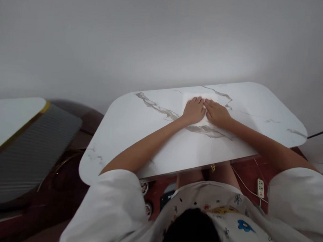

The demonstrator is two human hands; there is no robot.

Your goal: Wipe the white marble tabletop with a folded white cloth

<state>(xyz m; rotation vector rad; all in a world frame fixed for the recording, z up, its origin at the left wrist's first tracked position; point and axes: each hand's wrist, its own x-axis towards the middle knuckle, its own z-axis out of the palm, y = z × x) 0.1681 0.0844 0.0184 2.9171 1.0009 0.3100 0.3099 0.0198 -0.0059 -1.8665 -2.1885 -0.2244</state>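
Side by side on the white marbled tabletop (160,150) lie my left hand (195,110) and my right hand (216,113), palms down. Under them spreads a thin white sheet (189,97) that looks like tissue or paper. Its edges show faintly past my fingertips, and most of it is covered by the hands. The fingers of both hands are stretched out flat and point away from me. My fingertips nearly meet in the middle, and neither hand grips anything.
A pale wall (155,37) rises behind the table. At the left stands a second white-topped piece with a gold edge and a grey ribbed side (35,154). On the red floor to the right lies a white power strip (260,187) with cables.
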